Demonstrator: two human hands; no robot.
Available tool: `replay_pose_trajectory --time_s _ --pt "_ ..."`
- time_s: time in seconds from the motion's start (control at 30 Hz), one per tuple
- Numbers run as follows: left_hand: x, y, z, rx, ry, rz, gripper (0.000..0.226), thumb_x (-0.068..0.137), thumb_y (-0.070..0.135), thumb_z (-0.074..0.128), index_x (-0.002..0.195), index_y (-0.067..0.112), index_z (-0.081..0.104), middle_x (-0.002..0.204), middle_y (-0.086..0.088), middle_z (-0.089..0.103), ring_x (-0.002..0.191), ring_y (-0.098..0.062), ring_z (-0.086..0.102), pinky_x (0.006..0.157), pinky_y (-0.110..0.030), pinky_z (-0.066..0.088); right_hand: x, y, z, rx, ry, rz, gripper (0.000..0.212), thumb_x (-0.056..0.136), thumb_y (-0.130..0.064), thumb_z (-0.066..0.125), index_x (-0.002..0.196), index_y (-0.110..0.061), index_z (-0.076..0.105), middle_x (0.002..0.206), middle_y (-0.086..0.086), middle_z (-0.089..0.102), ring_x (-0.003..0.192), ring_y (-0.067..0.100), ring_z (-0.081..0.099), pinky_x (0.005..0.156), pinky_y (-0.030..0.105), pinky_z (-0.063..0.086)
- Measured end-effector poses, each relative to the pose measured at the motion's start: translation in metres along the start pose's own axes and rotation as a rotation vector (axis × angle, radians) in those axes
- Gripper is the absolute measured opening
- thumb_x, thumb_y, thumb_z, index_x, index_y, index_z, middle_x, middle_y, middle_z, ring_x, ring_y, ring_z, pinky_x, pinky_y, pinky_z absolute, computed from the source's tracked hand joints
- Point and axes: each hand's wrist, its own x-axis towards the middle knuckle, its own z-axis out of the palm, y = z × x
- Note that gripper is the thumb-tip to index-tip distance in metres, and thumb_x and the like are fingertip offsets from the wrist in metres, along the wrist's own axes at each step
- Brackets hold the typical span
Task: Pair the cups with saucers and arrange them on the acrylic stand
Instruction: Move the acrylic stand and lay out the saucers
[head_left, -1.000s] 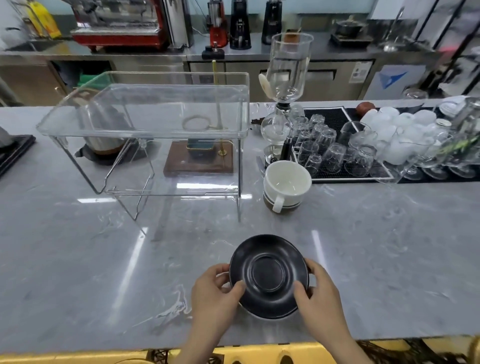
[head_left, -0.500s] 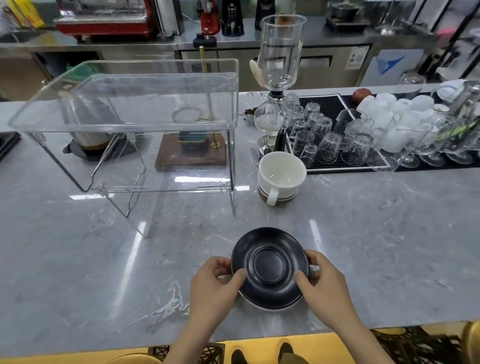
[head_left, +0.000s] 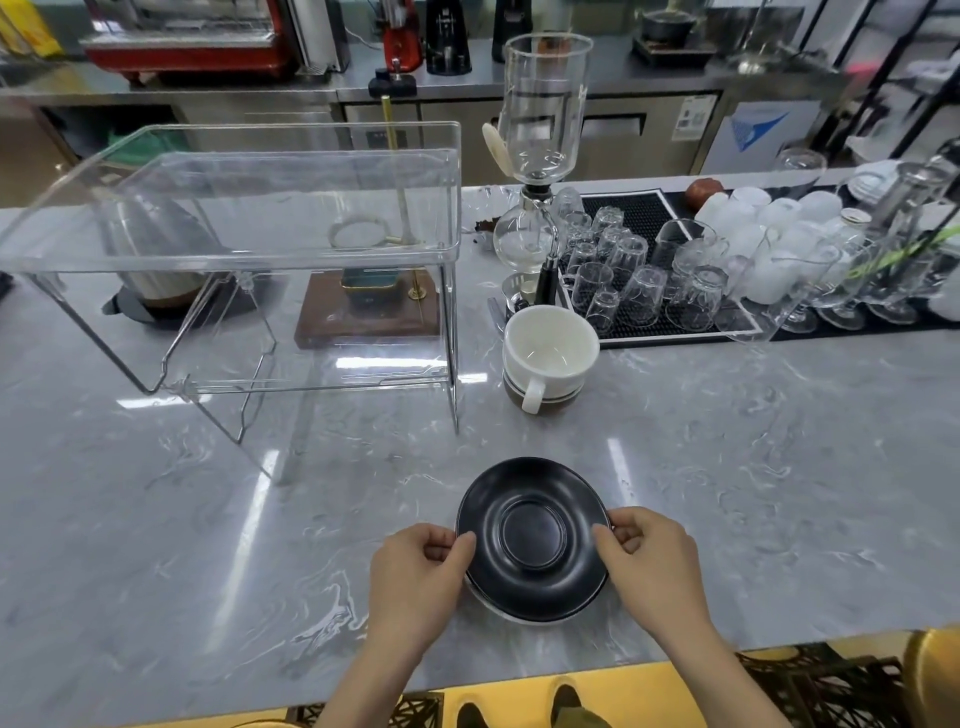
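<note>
Both hands have shifted their pinch: left hand (head_left: 415, 569) and right hand (head_left: 652, 564) now clamp the top saucer (head_left: 532, 535) by opposite rims, near on the counter (head_left: 727, 467), apparently separating it. Cups (head_left: 548, 358) wait farther off; the stand (head_left: 249, 249) holds nothing.

Bright, even overhead light streaks glare across the counter (head_left: 208, 519) (edges bow, far right corner blurs).
</note>
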Motion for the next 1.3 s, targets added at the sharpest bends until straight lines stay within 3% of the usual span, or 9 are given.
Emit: replay_pose_trajectory --time_s 0.1,0.2,0.37,0.57,0.67,0.9,1.3 --pt "-0.002 -0.002 0.001 -0.064 0.007 -0.013 0.017 0.085 0.026 0.077 0.072 0.016 0.075 0.064 -0.002 0.074 0.066 -0.021 0.072 0.071 -0.045 0.063 -0.001 0.000 0.000 0.040 0.022 0.009 0.006 0.090 -0.015 0.068 0.092 -0.020 0.069 0.075 -0.005 0.069 0.070 0.008 0.064 0.058 0.011 0.044" --pt "-0.002 0.004 0.002 -0.116 0.019 -0.004 0.013 0.085 0.025 0.078 0.075 0.016 0.076 0.066 -0.002 0.075 0.066 -0.020 0.073 0.069 -0.043 0.064 0.000 -0.001 -0.004 0.069 0.066 -0.002 0.009 0.089 -0.015 0.069 0.091 -0.024 0.066 0.076 -0.006 0.069 0.072 0.007 0.064 0.059 0.012 0.044" --pt "-0.006 0.028 0.014 -0.184 -0.029 0.021 0.013 0.086 0.017 0.078 0.076 0.010 0.074 0.064 -0.007 0.072 0.054 -0.014 0.069 0.050 -0.023 0.058 0.009 0.004 -0.029 0.078 0.108 -0.042 0.017 0.087 -0.015 0.072 0.084 -0.029 0.064 0.075 -0.004 0.071 0.072 0.011 0.066 0.065 0.021 0.050" --pt "-0.014 0.057 0.056 -0.157 -0.061 0.041 0.017 0.085 0.015 0.079 0.070 0.008 0.072 0.057 -0.005 0.071 0.048 -0.012 0.069 0.053 -0.028 0.062 0.026 0.028 -0.076 0.076 0.134 -0.029 0.007 0.086 -0.014 0.073 0.083 -0.019 0.070 0.070 0.002 0.071 0.067 0.015 0.066 0.061 0.020 0.049" --pt "-0.019 0.072 0.081 -0.137 -0.083 0.056 0.019 0.084 0.016 0.079 0.069 0.006 0.072 0.056 -0.004 0.073 0.049 -0.014 0.071 0.058 -0.039 0.065 0.040 0.043 -0.098 0.071 0.146 -0.027 0.010 0.083 -0.011 0.074 0.074 -0.014 0.070 0.065 0.011 0.070 0.063 0.023 0.064 0.054 0.018 0.046" --pt "-0.028 0.100 0.131 -0.005 -0.106 0.110 0.019 0.082 0.015 0.077 0.064 0.015 0.072 0.052 0.000 0.073 0.049 -0.014 0.073 0.063 -0.043 0.064 0.063 0.075 -0.146 0.069 0.100 -0.001 0.010 0.083 -0.013 0.073 0.075 -0.019 0.072 0.066 0.002 0.071 0.059 0.014 0.062 0.052 0.012 0.047" --pt "-0.037 0.107 0.167 0.144 0.005 0.064 0.017 0.079 0.027 0.077 0.066 0.021 0.069 0.053 0.003 0.073 0.053 -0.006 0.070 0.063 -0.032 0.060 0.090 0.100 -0.165 -0.002 -0.019 -0.029 0.014 0.083 -0.013 0.072 0.072 -0.022 0.070 0.060 -0.002 0.068 0.055 0.004 0.061 0.052 0.015 0.047"
